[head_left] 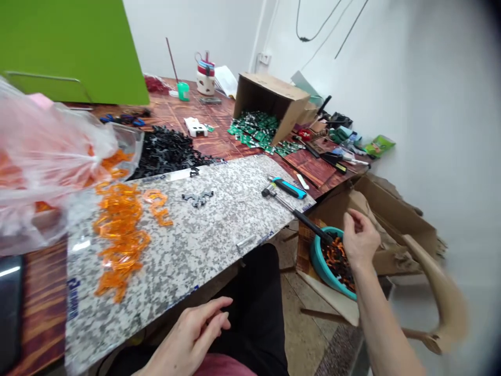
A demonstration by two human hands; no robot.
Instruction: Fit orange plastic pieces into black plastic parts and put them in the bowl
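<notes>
My left hand (195, 334) hovers over my lap near the front edge of the speckled board (219, 230), fingers loosely bent and apart, with nothing in it. At the right, my right hand (360, 237) is above the rim of a teal basin (321, 263) of orange and black parts (337, 256); its fingers are curled together, and what they hold, if anything, is hidden. Orange clear parts (121, 230) lie piled on the board's left. Small black-grey parts (198, 198) sit mid-board. A hammer (291, 209) and a blue-black cutter (288, 188) rest at its right end.
Black parts (168, 149) are heaped behind the board. A tipped cardboard box (274, 86) spills green boards (256, 130). Plastic bags (50, 162) and a phone (11, 313) are at left. A chair (442, 297) and open carton (399, 219) stand at right.
</notes>
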